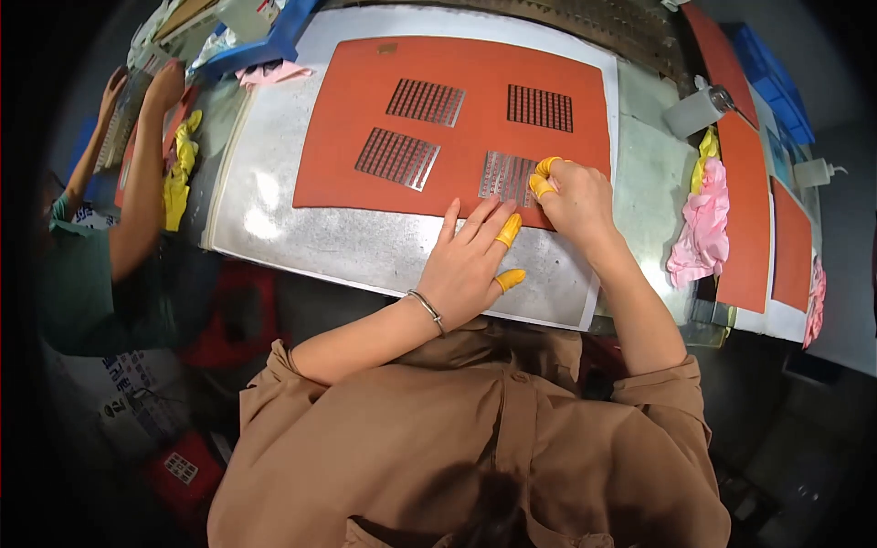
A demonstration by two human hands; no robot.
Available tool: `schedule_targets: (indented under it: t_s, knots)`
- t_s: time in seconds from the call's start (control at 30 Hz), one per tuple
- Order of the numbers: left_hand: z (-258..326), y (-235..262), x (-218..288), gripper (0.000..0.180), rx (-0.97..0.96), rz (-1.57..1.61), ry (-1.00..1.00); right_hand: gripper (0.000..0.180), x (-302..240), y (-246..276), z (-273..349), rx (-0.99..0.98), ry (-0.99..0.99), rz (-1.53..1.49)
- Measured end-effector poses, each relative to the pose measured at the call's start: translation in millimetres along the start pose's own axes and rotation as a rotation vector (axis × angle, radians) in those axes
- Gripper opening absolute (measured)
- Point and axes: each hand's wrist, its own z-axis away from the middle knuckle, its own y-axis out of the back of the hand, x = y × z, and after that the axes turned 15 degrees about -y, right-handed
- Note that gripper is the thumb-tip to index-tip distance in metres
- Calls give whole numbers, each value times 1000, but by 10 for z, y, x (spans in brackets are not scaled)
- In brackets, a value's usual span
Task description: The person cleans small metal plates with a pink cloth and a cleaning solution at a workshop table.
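My left hand lies flat with its fingers apart. Yellow finger cots cover two of its fingertips, and its longer fingers reach the near edge of a thin metal grid plate. Over that plate's right side, my right hand is closed in a pinch, also in yellow finger cots. What sits between its fingertips is hidden. Three similar slotted grid plates lie beyond: one at far left, one at near left and one at far right. All rest on an orange-red mat.
Under the mat is a metal-topped table. On the right stand a translucent bottle and a crumpled pink cloth. A blue bin is at the back left. Another person's arm works at the far left, beside yellow cloth.
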Motion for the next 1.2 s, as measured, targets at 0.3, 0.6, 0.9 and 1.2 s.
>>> schedule_targets:
  t_s: [0.3, 0.6, 0.9, 1.2]
  knots:
    - [-11, -20, 30, 53, -11, -38, 27, 11, 9, 6, -125, 90, 115, 114]
    - [1, -48, 34, 53, -6, -62, 21, 12, 34, -6, -68, 66, 181, 111]
    - [28, -47, 35, 54, -23, -71, 27, 8, -5, 20, 96, -14, 214, 126]
    - [7, -25, 47, 56, -30, -68, 32, 9, 31, 10, 203, -17, 260, 36]
